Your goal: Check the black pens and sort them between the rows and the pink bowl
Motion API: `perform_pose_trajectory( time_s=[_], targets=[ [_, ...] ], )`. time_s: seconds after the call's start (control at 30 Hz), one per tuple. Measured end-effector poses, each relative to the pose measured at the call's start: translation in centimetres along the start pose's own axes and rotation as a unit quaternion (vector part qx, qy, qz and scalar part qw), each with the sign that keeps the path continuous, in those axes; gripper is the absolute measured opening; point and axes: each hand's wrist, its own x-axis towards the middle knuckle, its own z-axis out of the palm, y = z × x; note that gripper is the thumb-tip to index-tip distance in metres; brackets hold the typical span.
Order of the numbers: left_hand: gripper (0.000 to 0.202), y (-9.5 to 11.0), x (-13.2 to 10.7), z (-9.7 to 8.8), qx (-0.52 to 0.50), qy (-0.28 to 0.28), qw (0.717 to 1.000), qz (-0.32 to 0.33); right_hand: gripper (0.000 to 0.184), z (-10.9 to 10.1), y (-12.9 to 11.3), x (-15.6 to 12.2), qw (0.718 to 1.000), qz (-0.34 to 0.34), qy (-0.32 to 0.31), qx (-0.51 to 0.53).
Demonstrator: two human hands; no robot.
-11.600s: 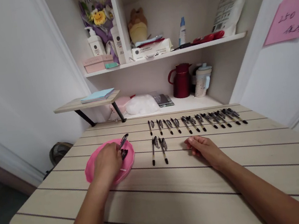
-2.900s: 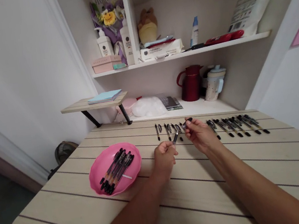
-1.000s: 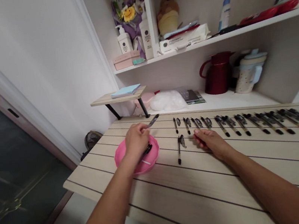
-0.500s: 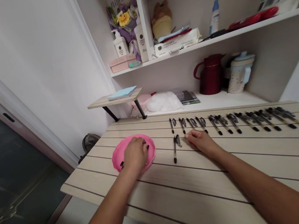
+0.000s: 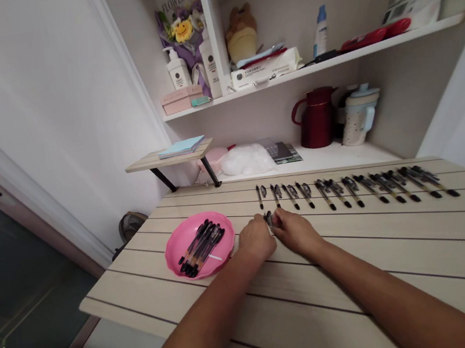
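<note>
My left hand (image 5: pixel 257 239) is closed just right of the pink plate (image 5: pixel 174 264); its fingertips and whatever they hold are hidden from me. My right hand (image 5: pixel 298 229) meets it at the front of the pens, with thumb and fingers pinched against a small dark oval piece (image 5: pixel 269 219). That piece shows upright in the gap between both hands. A loose bundle of black-ended pens (image 5: pixel 202 246) lies in the plate, along with a short white stick (image 5: pixel 215 257). Behind my hands runs a row of pens (image 5: pixel 292 197), each with a small dark oval piece beside it.
A low wooden riser (image 5: pixel 142 163) with blue paper (image 5: pixel 182 146) stands at the back left. On the white ledge behind are a plastic bag (image 5: pixel 248 160), a red jug (image 5: pixel 318 119) and a speckled tumbler (image 5: pixel 358 119). The shelf above holds bottles and a plush toy (image 5: pixel 241 34).
My left hand has left the pink plate and moved right to meet my right hand, uncovering the pens there. The front pen is now hidden behind my left hand. The view shifted slightly.
</note>
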Motion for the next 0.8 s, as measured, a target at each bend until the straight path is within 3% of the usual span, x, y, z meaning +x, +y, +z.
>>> perform_pose_trajectory(
  time_s=[0.1,0.17,0.27,0.33,0.43,0.5,0.57,0.63,0.8],
  targets=[
    [0.038,-0.7,-0.2,-0.2,-0.009,0.011,1.000,-0.018,0.007,-0.6,0.4,0.4,1.000,-0.009,-0.006,0.014],
    [0.041,-1.1,-0.4,-0.4,-0.034,0.047,0.998,-0.007,0.011,-1.3,0.9,1.0,0.999,-0.011,0.021,0.045],
    [0.036,-1.2,-0.4,-0.1,-0.166,0.095,0.981,0.020,0.011,-2.2,1.8,2.0,0.985,0.024,0.065,0.156],
    [0.027,-1.0,-0.5,0.4,-0.304,0.079,0.949,0.004,0.007,-2.6,2.1,2.4,0.955,0.086,0.076,0.273],
    [0.020,-0.5,-0.6,1.2,-0.450,0.033,0.891,-0.043,0.014,-2.9,2.1,2.5,0.863,0.161,0.078,0.473],
    [0.018,-0.4,-0.7,1.4,-0.475,0.023,0.878,-0.053,0.020,-3.1,1.9,2.4,0.797,0.170,0.068,0.575],
    [0.017,-0.4,-0.8,1.5,-0.474,0.023,0.879,-0.049,0.023,-3.3,1.8,2.3,0.758,0.167,0.061,0.628],
    [0.017,-0.6,-0.8,1.5,-0.473,0.021,0.880,-0.044,0.023,-3.5,1.7,2.2,0.743,0.166,0.061,0.645],
    [0.017,-0.7,-0.9,1.3,-0.464,0.013,0.885,-0.030,0.023,-3.5,1.7,2.3,0.745,0.156,0.058,0.646]
  ],
)
